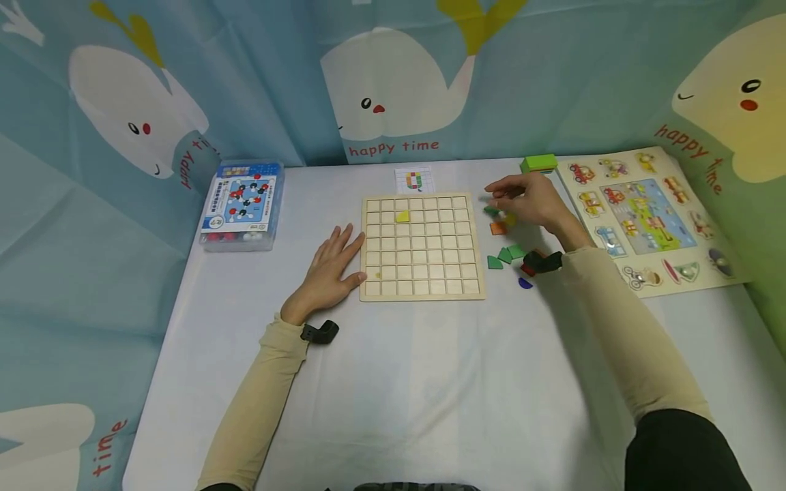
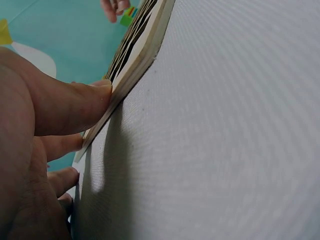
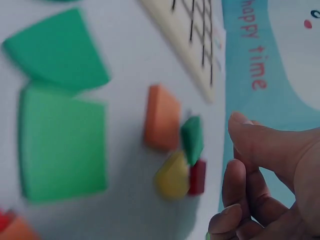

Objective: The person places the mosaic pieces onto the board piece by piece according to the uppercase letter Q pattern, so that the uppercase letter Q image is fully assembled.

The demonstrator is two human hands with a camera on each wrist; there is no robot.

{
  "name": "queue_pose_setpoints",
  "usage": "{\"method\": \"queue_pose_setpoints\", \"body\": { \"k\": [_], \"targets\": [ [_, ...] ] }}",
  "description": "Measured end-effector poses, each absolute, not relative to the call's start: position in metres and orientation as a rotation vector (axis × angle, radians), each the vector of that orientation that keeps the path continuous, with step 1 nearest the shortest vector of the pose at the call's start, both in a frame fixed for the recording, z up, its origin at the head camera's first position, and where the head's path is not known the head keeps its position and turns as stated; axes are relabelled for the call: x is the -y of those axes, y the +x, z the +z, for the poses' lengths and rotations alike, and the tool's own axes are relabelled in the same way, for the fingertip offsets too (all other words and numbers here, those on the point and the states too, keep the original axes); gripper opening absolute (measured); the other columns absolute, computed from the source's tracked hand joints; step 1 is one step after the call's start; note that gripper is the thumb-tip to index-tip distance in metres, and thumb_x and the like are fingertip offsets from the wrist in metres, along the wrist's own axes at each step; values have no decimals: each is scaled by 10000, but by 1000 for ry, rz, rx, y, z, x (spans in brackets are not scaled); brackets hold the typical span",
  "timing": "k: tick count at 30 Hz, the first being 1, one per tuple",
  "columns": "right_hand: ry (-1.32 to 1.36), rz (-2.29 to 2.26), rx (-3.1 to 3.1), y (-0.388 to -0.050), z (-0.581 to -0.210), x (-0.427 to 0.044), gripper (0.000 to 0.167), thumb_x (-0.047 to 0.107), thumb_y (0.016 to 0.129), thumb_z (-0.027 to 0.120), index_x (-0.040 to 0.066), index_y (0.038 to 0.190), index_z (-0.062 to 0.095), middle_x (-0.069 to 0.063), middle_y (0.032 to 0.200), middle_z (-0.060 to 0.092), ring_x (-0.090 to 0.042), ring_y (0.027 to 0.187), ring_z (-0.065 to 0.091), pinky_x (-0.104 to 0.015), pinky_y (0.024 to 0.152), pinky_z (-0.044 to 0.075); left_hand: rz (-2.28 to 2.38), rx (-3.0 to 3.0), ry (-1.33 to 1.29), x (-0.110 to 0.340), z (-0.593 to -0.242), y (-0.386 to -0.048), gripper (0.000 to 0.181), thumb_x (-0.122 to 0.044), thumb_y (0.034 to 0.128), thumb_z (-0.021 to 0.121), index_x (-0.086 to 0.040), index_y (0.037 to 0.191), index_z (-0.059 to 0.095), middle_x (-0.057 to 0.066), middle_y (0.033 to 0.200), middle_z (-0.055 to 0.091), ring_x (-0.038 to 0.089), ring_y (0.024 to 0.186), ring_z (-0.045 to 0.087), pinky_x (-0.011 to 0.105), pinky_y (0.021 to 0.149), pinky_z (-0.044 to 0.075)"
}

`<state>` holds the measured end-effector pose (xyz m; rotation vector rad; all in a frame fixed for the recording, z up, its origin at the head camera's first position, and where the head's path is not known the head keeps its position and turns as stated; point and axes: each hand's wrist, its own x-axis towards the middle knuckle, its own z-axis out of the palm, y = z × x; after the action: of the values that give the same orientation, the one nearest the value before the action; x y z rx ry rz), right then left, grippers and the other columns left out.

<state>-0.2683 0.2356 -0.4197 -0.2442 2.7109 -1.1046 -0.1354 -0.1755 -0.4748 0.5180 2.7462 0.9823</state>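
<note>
white table: left hand spread against board; right hand, loosely curled, likely selecting blocks toward far edge; pinch seemingly needed.

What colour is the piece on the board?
Yellow; the piece on the board shows best in the head view.

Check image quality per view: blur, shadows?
Head: grid board lines read clearly, soft shadow beside the right sleeve; left wrist: dark shadow on the white cloth beside the left hand; right wrist: nearest green pieces out of focus, right hand sharper.
</note>
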Motion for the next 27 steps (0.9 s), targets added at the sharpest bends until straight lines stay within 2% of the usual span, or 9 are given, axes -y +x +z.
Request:
{"method": "queue_pose_setpoints", "body": {
  "k": [3,9,14,21,27],
  "targets": [
    [-226,-1088,-2725,-268,-427,-244,334,167,1003,747,55,1317,742,-199,1188,721,-224,980,612,-183,763,456,983,-2749,518,176,-475,-135,782,-299,1036,653,-59,1679,280,186,1785,107,382,1666,-8,591,1335,8],
    [-133,-1025,-2759,-269,-436,-257,422,203,1011,743,84,1411,680,-189,1225,684,-257,1009,566,-233,772,447,981,-2754,523,176,-477,-136,780,-290,1034,656,-59,1679,284,184,1785,109,381,1667,-1,596,1334,16],
    [-54,-1072,-2711,-271,-438,-267,483,233,1020,734,91,1469,627,-152,1197,641,-262,1002,539,-205,744,450,978,-2756,526,177,-476,-136,780,-296,1035,657,-53,1677,285,191,1783,114,387,1666,3,596,1334,18],
    [-42,-1080,-2705,-274,-441,-266,441,239,1022,732,78,1426,659,-133,1158,650,-244,976,539,-193,705,451,989,-2750,524,176,-475,-135,781,-304,1039,657,-48,1675,284,196,1781,120,389,1665,3,594,1334,14],
    [-14,-1023,-2717,-274,-441,-262,391,236,1031,717,60,1378,686,-146,1148,640,-278,998,523,-281,768,443,976,-2750,515,176,-476,-136,785,-305,1035,655,-66,1681,280,177,1786,109,374,1668,-6,585,1337,12]
  ]
}}
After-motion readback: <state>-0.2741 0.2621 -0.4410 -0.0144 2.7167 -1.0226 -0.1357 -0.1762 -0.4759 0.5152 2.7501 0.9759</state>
